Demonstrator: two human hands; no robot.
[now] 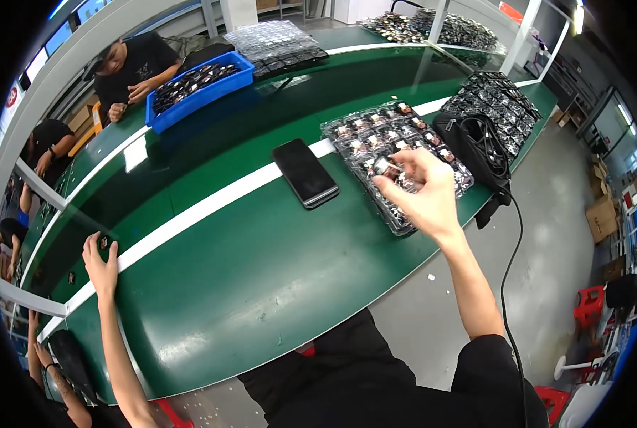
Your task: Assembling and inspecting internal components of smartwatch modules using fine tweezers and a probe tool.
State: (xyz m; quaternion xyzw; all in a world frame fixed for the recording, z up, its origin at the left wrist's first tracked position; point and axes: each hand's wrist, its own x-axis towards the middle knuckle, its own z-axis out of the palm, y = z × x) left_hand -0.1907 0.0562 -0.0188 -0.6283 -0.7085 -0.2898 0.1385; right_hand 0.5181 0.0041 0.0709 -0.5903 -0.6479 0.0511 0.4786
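At the left, my left hand [101, 269] rests over the strip beside the belt, thumb and fingers around a small dark component [104, 242]. My right hand [427, 192] is raised above a clear plastic tray [398, 224], its thumb and forefinger pinched on a small silvery component [385, 167]. Rows of similar small parts fill the pockets of that tray. Between my hands, nearer the right one, lies a black smartphone [305, 173] across the white strip. Another small dark part [72, 277] sits on the belt by my left hand.
A blue bin [201, 91] of dark parts stands across the belt before a seated person [136, 71]. Stacked trays [493, 107] and a black bag with a cable [475, 146] lie at the right. Grey frame posts [44, 187] rise at the left. Other people work there.
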